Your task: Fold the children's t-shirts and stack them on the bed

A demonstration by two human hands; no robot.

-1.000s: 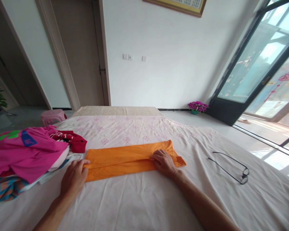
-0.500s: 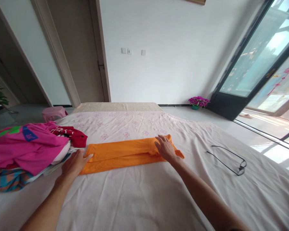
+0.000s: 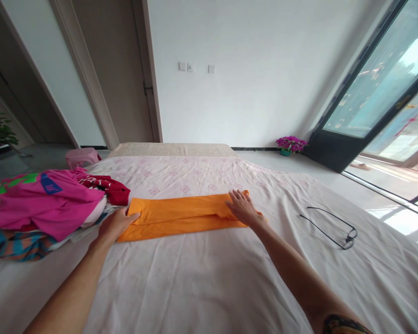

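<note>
A folded orange garment (image 3: 181,211) lies as a long strip across the bed, with a crease running along its length. At its left end is my left hand (image 3: 116,223), the thumb on top of the cloth and the other fingers round the edge, partly hidden. My right hand (image 3: 243,206) rests flat on the right end, fingers stretched out and pointing away from me. A small crumpled bit of orange cloth shows past the right wrist.
Left of the strip sits a heap of clothes (image 3: 48,204), pink on top with red and striped pieces. Black-framed glasses (image 3: 348,237) lie on the pale bedsheet (image 3: 202,278) at the right. Beyond the bed stand a pink stool (image 3: 81,157) and purple potted flowers (image 3: 290,144).
The view has tilted and shifted a little. My left thumb lies further over the garment's left end, and my right hand has pressed flatter, a little further right on the cloth.
</note>
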